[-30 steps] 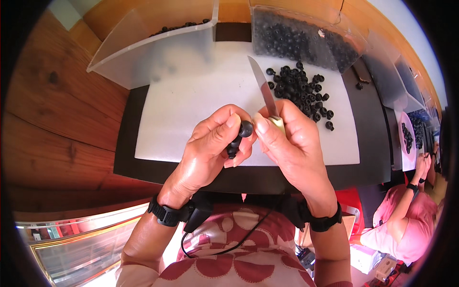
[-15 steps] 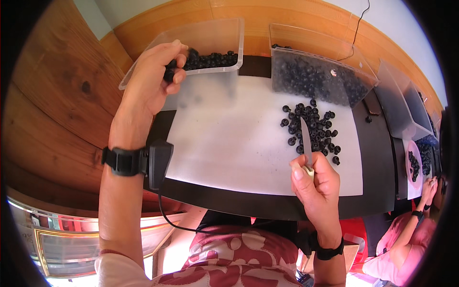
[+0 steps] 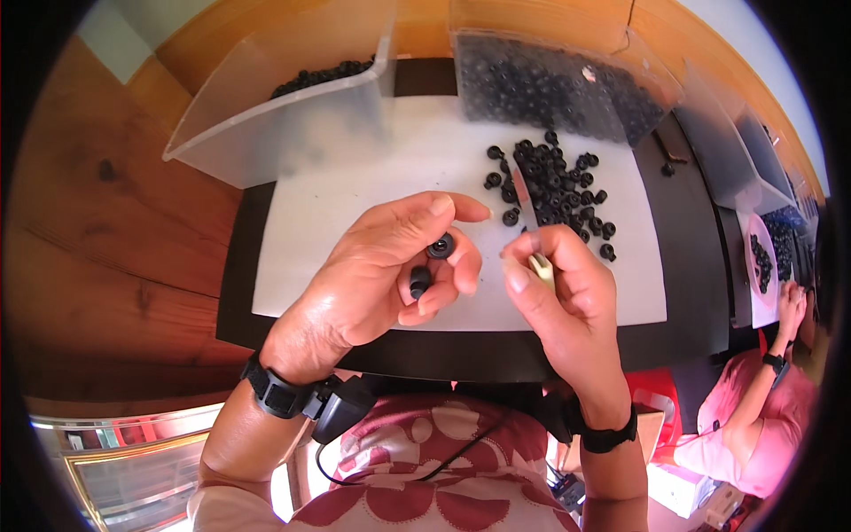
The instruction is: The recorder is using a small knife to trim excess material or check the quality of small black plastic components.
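My left hand (image 3: 368, 270) is half closed, palm up, over the white sheet (image 3: 346, 177). Two small black rubber parts (image 3: 440, 246) rest in its curled fingers, one showing a round hole. Close beside it, my right hand (image 3: 572, 297) grips a small knife (image 3: 542, 269) by its pale handle. The blade points away from me, over the edge of a loose pile of similar black rubber parts (image 3: 554, 182). My hands do not touch each other.
At the far left a clear plastic bin (image 3: 292, 133) holds more black parts; another full clear bin (image 3: 567, 89) stands behind the pile. More bins (image 3: 740, 164) are further right. A co-worker's hand (image 3: 792, 308) is at the right, near a pink bowl (image 3: 753, 266).
My left hand has come from the left bin toward me and right, carrying black parts beside the knife. My head view has shifted. The right hand still holds the knife.
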### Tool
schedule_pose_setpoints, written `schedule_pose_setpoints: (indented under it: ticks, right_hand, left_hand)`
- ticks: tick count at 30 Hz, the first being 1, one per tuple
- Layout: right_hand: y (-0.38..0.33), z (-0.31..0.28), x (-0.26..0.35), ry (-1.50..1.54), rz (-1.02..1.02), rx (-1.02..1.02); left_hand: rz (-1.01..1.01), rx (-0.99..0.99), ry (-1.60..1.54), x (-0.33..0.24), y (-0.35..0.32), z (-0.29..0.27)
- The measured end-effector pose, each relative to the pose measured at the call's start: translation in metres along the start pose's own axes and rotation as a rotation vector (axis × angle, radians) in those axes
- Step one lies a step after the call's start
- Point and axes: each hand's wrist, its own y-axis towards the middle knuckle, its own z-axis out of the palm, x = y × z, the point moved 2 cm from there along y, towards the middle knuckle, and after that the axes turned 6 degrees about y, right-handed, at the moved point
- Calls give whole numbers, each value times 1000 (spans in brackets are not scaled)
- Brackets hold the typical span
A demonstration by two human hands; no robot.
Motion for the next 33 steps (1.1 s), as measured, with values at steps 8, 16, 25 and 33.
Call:
schedule_pose_setpoints:
  ticks: [8,16,25,33]
  right_hand:
    - [8,7,-2,74,65,122]
    - [19,11,-2,-54,109,106]
    - [18,-1,-21,207,72,-4]
    - [6,1,-8,-195,-65,-2]
  left_hand:
    - [-68,76,5,27,11,7]
    - [1,-136,151,39,19,13]
    - [70,-24,119,33,12,24]
    - [196,-169,125,51,13,21]
